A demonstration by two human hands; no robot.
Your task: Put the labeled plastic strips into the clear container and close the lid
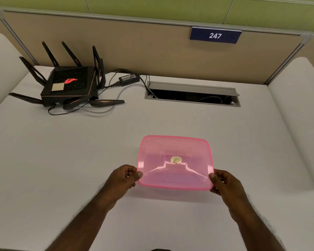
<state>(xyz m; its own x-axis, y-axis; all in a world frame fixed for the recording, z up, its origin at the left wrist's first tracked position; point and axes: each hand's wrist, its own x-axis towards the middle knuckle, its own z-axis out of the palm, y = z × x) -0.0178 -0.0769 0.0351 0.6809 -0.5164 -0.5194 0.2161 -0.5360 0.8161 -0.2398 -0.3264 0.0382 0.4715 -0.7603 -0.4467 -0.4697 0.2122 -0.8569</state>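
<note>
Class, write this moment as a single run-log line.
left hand: pinches lid corner | right hand: pinches opposite corner | pink lid: held over desk | strips: not visible

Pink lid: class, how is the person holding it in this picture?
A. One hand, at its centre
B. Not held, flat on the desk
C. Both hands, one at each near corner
C: the left hand and right hand each pinch a near corner of the pink lid.

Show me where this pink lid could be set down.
Bare desk lies left of the pink lid, below the router, and right of it below the cable hatch. The back left is crowded with cables.
</note>
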